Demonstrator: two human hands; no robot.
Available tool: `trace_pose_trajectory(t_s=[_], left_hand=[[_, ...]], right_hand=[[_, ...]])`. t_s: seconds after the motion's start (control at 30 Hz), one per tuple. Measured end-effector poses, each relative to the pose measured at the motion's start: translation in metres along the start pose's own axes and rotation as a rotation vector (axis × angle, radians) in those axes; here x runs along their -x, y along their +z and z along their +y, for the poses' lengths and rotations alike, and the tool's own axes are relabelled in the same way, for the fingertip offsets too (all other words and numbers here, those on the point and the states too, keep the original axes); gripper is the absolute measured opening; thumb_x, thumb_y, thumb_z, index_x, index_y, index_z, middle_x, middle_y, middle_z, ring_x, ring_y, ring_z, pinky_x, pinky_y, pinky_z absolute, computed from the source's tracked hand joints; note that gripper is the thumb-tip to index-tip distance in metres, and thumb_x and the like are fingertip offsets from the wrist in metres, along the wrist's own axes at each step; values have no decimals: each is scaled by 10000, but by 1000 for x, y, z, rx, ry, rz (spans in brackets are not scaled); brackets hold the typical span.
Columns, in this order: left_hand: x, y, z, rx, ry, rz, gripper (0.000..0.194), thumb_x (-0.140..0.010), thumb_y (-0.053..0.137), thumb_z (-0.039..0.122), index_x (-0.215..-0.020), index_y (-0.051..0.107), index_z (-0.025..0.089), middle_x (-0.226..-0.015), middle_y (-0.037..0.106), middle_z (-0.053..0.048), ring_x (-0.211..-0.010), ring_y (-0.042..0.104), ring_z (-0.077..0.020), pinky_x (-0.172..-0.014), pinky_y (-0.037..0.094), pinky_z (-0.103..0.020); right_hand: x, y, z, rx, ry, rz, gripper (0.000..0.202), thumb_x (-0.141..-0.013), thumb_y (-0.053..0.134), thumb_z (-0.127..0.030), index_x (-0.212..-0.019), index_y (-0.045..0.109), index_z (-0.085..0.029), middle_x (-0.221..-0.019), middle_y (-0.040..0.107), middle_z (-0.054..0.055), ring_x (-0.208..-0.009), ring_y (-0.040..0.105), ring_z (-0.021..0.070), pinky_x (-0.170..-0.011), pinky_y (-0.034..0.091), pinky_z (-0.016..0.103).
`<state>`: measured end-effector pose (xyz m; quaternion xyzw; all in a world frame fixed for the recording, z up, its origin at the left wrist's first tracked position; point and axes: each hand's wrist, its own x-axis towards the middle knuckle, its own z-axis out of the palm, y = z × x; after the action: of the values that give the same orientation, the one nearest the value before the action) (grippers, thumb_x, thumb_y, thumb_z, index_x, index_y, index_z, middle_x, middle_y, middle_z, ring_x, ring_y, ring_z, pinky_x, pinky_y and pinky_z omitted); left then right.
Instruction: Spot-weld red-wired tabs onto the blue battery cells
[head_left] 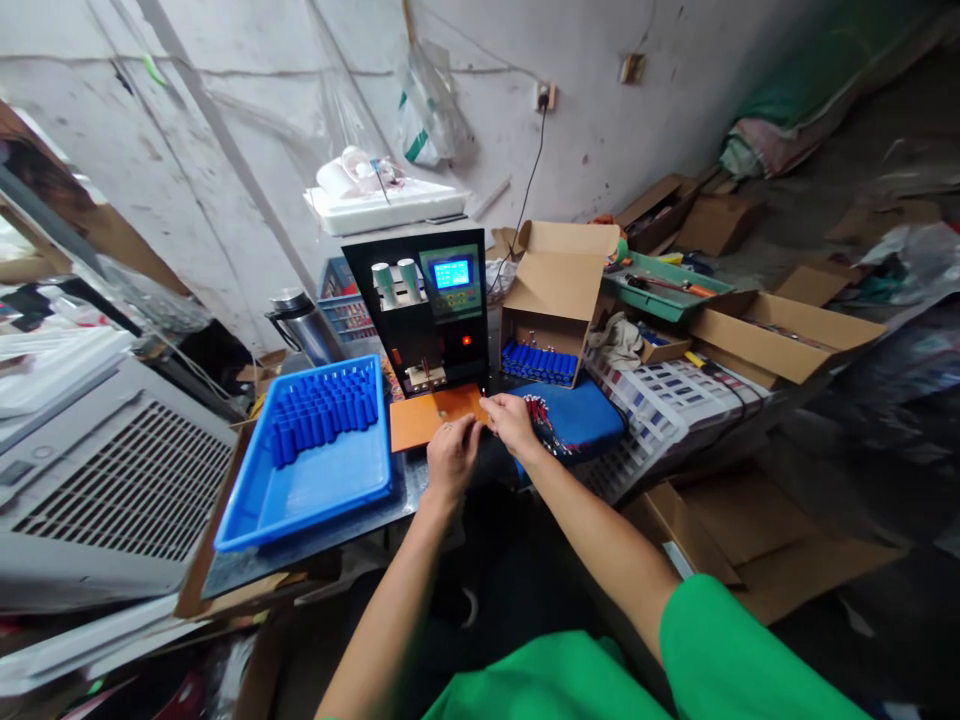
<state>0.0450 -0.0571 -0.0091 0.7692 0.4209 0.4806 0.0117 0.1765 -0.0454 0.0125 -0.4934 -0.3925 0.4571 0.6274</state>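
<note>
Close together at the front edge of an orange board are both of my hands. My left hand is closed with thumb and fingertips pinched; whatever it grips is too small to name. Just right of it, my right hand also pinches something tiny that I cannot make out. Behind the board stands a black spot-welding machine with a lit blue screen. Blue cylindrical battery cells stand in rows in a blue plastic tray to the left. Red and black wire leads lie beside my right hand.
An open cardboard box holds more blue cells at the right of the machine. The leads rest on a blue padded surface. A steel flask stands behind the tray. White and green crates and cartons crowd the right.
</note>
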Motion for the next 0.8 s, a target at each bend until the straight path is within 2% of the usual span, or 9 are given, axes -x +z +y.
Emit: trace_pose_trajectory(t_s=[0.1,0.23,0.3,0.37,0.47,0.57,0.67,0.8], left_hand=[[3,-6,-1,61,-77,-59,225,-939,605,371,-1027,709,192,-931,759,-91,-841,714,-209,-798,553,-330],[5,-13,2,107,-205,-124,230,-952,553,358,-965,729,211,-954,760,-105,-896,708,-230,-863,547,-364],[6,-15,2,186,-280,-87,243,-934,571,390,-940,737,212,-942,762,-97,-890,705,-229,-874,550,-375],[6,-16,0,319,-400,8,271,-896,616,438,-926,740,198,-917,763,-85,-871,704,-221,-866,559,-375],[4,-19,-7,589,-629,109,329,-809,705,477,-897,737,161,-851,756,-68,-790,691,-194,-796,563,-343],[0,-25,-16,795,-795,82,364,-706,790,473,-847,734,143,-757,729,-42,-668,634,-146,-668,517,-280],[0,-33,-21,894,-875,54,389,-628,834,477,-782,720,138,-684,691,-23,-597,570,-111,-581,443,-237],[8,-47,-24,872,-888,-13,402,-631,825,508,-733,702,139,-627,658,-20,-558,530,-101,-561,413,-240]], right_hand=[[3,6,0,-37,35,0,326,-711,694,-457,-613,512,-205,-448,400,-82,-405,353,75,-429,284,224],[6,13,0,-42,80,-14,342,-732,698,-471,-633,496,-213,-440,402,-78,-395,362,79,-412,281,221],[8,16,1,-59,102,-28,363,-729,706,-483,-636,480,-215,-443,404,-79,-389,354,74,-399,269,212],[9,16,2,-83,122,-42,391,-727,708,-508,-642,462,-216,-461,405,-80,-392,349,66,-392,255,201],[13,16,5,-87,97,-54,388,-719,710,-531,-688,505,-203,-558,484,-56,-468,425,75,-417,299,184],[16,19,8,-67,33,-191,360,-703,727,-512,-788,611,-183,-722,607,-3,-640,565,113,-526,426,193],[19,26,11,-33,-4,-324,368,-712,724,-521,-806,654,-172,-747,650,20,-677,595,135,-611,477,235],[24,34,16,44,-54,-335,357,-736,722,-526,-733,658,-175,-663,628,12,-610,552,137,-616,476,270]])
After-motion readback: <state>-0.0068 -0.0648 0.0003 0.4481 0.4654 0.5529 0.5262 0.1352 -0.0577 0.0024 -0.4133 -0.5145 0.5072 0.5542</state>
